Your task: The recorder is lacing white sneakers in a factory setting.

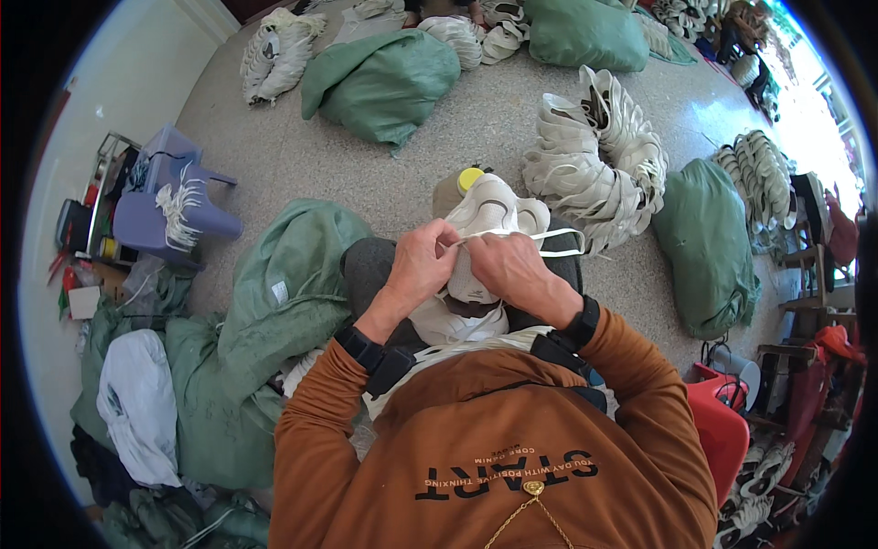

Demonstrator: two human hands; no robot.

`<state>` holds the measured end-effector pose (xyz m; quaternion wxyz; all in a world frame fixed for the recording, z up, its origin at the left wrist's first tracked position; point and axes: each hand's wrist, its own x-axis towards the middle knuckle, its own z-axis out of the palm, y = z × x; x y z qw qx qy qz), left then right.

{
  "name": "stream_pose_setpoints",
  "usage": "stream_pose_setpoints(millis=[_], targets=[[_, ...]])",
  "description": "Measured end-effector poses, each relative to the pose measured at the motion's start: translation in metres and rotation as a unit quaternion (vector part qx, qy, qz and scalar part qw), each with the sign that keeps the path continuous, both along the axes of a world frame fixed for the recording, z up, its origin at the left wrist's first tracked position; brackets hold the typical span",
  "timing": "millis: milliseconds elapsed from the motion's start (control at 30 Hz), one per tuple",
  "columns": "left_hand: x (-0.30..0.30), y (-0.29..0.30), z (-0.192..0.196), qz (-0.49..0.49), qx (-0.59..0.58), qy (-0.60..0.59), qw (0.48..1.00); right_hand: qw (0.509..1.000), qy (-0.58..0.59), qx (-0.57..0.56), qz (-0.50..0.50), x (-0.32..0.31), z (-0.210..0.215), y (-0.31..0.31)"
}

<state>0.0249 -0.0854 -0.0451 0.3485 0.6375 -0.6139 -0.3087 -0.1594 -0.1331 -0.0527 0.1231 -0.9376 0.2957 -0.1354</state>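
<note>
A white shoe upper (487,206) lies across my lap, between my knees. My left hand (422,265) pinches at its lacing area from the left, fingertips closed on a white shoelace. From the right, my right hand (514,270) is closed at the same spot, and a loop of the shoelace (565,252) sticks out past its knuckles. The two hands nearly meet over the upper. Nearer my body, another white upper (459,327) and a bundle of pale laces (448,351) rest on my lap. My fingers partly hide the lace's path.
Curved stacks of white uppers (631,151) stand on the floor ahead to the right. Green sacks (704,247) lie on several sides. At left is a purple stool (146,220) with white laces (181,209) on it; a red chair (718,416) stands at right. Another person's hands show at the top.
</note>
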Motion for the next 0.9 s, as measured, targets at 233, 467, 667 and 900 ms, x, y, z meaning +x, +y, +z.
stream_pose_setpoints(millis=[233,467,667,900], targets=[[0.004,-0.001,-0.011,-0.006,-0.021,0.025,0.999,0.999,-0.008,0.007,-0.041,0.005,0.004,0.003],[0.006,-0.003,-0.008,-0.022,0.038,0.073,0.996,0.998,0.057,-0.027,-0.031,0.011,-0.001,0.003],[0.005,0.003,-0.015,0.011,0.024,0.105,0.994,0.93,-0.074,0.335,0.129,-0.055,0.037,0.036],[0.0,0.004,-0.011,-0.041,0.004,0.058,0.998,0.857,0.201,0.37,-0.298,-0.322,-0.092,0.051]])
